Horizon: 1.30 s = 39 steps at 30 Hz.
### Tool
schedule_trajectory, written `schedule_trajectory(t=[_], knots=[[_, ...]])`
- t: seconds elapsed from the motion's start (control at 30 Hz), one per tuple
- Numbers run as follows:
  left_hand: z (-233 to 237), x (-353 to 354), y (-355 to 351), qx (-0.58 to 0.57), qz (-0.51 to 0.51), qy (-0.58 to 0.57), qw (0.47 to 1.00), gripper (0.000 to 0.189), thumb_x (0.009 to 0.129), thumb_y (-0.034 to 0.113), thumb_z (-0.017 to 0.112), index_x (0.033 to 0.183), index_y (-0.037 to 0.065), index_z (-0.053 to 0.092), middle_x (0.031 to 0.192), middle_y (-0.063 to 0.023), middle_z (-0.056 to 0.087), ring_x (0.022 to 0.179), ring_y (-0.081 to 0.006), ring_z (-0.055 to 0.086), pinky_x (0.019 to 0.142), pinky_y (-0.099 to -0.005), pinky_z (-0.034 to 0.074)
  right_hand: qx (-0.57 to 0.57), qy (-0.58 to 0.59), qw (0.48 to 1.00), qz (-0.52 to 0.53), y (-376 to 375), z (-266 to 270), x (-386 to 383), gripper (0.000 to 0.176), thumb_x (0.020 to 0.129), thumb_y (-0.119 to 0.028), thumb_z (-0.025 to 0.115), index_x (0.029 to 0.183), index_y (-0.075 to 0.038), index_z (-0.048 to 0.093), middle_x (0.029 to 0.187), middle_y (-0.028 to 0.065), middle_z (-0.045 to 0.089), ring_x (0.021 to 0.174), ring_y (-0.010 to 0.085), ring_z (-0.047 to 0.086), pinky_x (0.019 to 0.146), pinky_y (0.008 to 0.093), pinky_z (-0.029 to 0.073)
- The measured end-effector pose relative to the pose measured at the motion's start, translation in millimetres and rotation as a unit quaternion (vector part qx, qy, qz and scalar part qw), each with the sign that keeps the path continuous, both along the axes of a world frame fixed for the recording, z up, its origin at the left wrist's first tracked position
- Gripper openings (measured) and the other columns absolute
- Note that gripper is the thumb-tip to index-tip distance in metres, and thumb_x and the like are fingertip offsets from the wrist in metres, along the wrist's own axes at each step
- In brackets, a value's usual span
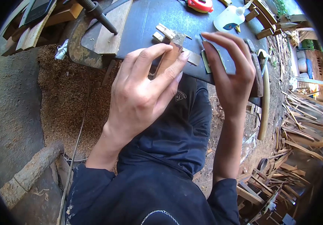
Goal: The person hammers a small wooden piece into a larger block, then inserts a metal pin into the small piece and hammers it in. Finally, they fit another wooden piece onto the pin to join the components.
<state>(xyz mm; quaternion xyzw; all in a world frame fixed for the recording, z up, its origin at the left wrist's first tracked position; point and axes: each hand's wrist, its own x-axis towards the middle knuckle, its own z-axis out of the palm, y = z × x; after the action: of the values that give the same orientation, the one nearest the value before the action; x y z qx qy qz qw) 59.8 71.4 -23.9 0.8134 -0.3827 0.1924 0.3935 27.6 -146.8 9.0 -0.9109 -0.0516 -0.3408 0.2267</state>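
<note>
My left hand (139, 82) is closed around a reddish-brown wooden block (170, 59), its fingers and thumb pressed on the sides. Greyish and pale pieces lie against the block's far end; how they join it I cannot make out. Beside it are small light wood offcuts (165, 31) and a flat grey piece (192, 57). My right hand (230, 71) hovers over the bench edge with fingers curved and apart, holding nothing that I can see. Under its fingers lies a green-edged sheet (209, 62), partly hidden.
A rusty clamp (79, 50) holds a board (111, 32) on the dark bench (146, 22). A red tape measure (200, 5) and a white bottle (227, 18) stand farther back. A hammer (264, 101) hangs over the right edge. Sawdust (64, 97) and wood scraps (300, 120) cover the ground.
</note>
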Motion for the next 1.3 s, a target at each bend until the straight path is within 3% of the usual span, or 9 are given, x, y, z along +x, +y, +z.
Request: schedule_trajectory(t=[0.23,0.47,0.77,0.97,1.07,1.17,1.2,1.27,1.3], knots=[[3,-2,3,0.021,-0.012,0.019,1.000,0.056,0.085,0.024,0.089,0.139,0.016,0.077,0.137,-0.0095,0.065,0.113,-0.0279,0.062,0.087,-0.0370,0.054,-0.116,0.134,0.983,-0.040,-7,-9,33,0.021,0.091,-0.029,0.082,0.107,-0.017,0.081,0.124,0.0111,0.066,0.121,0.0356,0.056,0.104,0.0518,0.038],[0,-8,0,0.017,-0.010,0.052,0.998,0.063,0.083,0.024,0.090,0.144,0.018,0.073,0.145,-0.0135,0.061,0.112,-0.0292,0.065,0.093,-0.0399,0.057,-0.113,0.189,0.973,-0.072,-2,-9,37,0.027,0.095,-0.035,0.080,0.114,-0.017,0.079,0.124,0.0088,0.066,0.123,0.0323,0.056,0.108,0.0478,0.038],[3,-16,-2,0.027,0.001,0.074,0.997,0.060,0.089,0.018,0.085,0.147,0.018,0.070,0.143,-0.0168,0.060,0.115,-0.0341,0.067,0.098,-0.0430,0.056,-0.090,0.136,0.985,-0.063,-10,-26,42,0.025,0.095,-0.033,0.078,0.110,-0.014,0.081,0.121,0.0163,0.067,0.121,0.0360,0.057,0.099,0.0548,0.034],[6,-23,-4,0.042,0.011,0.086,0.995,0.060,0.093,0.017,0.081,0.152,0.018,0.066,0.141,-0.0185,0.060,0.118,-0.0366,0.066,0.100,-0.0451,0.055,-0.107,0.123,0.979,-0.122,-6,-27,42,0.028,0.095,-0.032,0.079,0.108,-0.008,0.081,0.121,0.0169,0.067,0.121,0.0408,0.056,0.101,0.0530,0.040],[6,-25,-3,0.048,0.010,0.088,0.995,0.062,0.094,0.018,0.080,0.154,0.019,0.064,0.142,-0.0190,0.060,0.119,-0.0377,0.066,0.101,-0.0460,0.055,-0.173,0.088,0.975,-0.105,-6,-24,42,0.023,0.096,-0.023,0.079,0.111,-0.006,0.081,0.118,0.0151,0.071,0.115,0.0331,0.063,0.097,0.0453,0.049],[5,-24,-2,0.052,0.010,0.087,0.995,0.063,0.095,0.019,0.080,0.155,0.020,0.063,0.142,-0.0192,0.060,0.120,-0.0381,0.066,0.101,-0.0463,0.055,-0.097,0.116,0.986,-0.068,-5,-6,36,0.023,0.100,-0.029,0.076,0.112,-0.009,0.077,0.114,0.0146,0.073,0.113,0.0290,0.067,0.100,0.0443,0.045],[5,-24,-2,0.053,0.011,0.086,0.995,0.063,0.095,0.019,0.080,0.155,0.020,0.062,0.142,-0.0192,0.060,0.120,-0.0382,0.066,0.101,-0.0463,0.055,0.071,0.137,0.988,-0.029,-4,-2,32,0.020,0.101,-0.020,0.076,0.113,-0.005,0.076,0.105,0.0119,0.077,0.099,0.0214,0.074,0.092,0.0363,0.051],[4,-24,-1,0.050,0.012,0.087,0.995,0.062,0.095,0.020,0.080,0.155,0.021,0.063,0.143,-0.0190,0.060,0.120,-0.0381,0.066,0.101,-0.0465,0.055,0.139,0.113,0.984,0.013,0,9,20,0.018,0.102,-0.013,0.075,0.114,0.000,0.074,0.103,0.0100,0.079,0.096,0.0155,0.075,0.088,0.0296,0.055],[4,-24,-1,0.049,0.010,0.087,0.995,0.062,0.095,0.020,0.080,0.155,0.021,0.063,0.143,-0.0189,0.060,0.120,-0.0381,0.066,0.101,-0.0466,0.055,0.207,0.118,0.971,0.026,4,13,14,0.019,0.104,-0.009,0.073,0.119,0.002,0.073,0.107,0.0082,0.078,0.100,0.0127,0.073,0.093,0.0286,0.056]])
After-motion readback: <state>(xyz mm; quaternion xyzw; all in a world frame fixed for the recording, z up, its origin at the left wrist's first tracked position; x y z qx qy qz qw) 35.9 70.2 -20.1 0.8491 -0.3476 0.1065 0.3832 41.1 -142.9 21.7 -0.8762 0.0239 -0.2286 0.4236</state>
